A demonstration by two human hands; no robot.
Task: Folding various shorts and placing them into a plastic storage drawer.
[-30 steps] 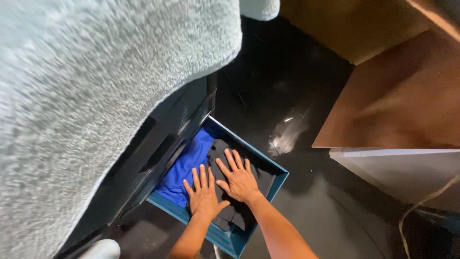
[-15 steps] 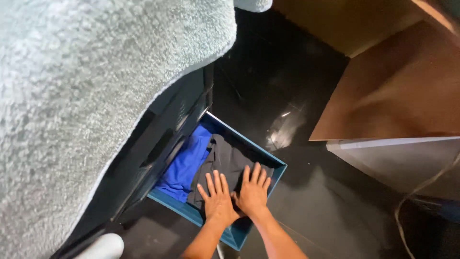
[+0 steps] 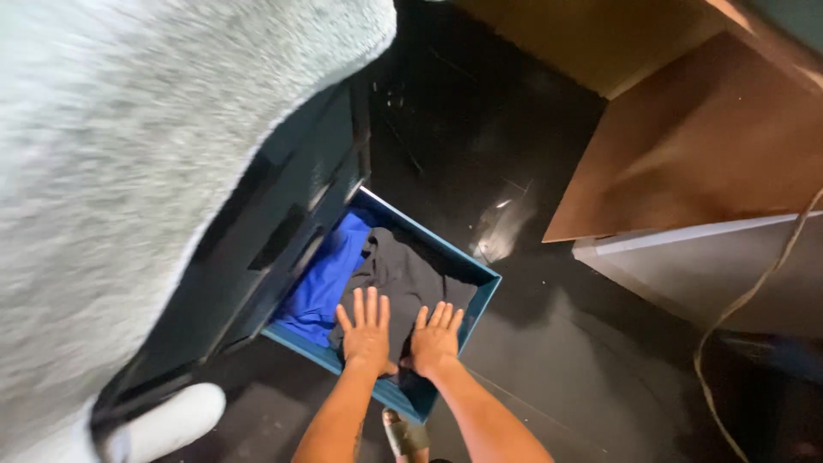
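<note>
An open blue drawer (image 3: 480, 296) juts out from a dark cabinet (image 3: 283, 214). Inside it lie a bright blue cloth (image 3: 330, 274) on the left and a black garment (image 3: 403, 270) on the right. My left hand (image 3: 367, 330) rests flat on the near part of the black garment, fingers spread. Beside it, my right hand (image 3: 435, 339) also lies flat with fingers apart, on the black garment close to the drawer's front right corner. Neither hand grips anything.
A fluffy grey blanket (image 3: 129, 154) fills the upper left, over the cabinet top. The floor (image 3: 531, 360) is glossy black. A brown wooden panel (image 3: 686, 146) over a white base stands at right, with a thin cord (image 3: 737, 309) hanging. A foot in a sandal (image 3: 405, 433) shows below.
Both hands have slid toward me, from the middle of the black garment to its near edge, spreading it flatter. The camera has shifted slightly.
</note>
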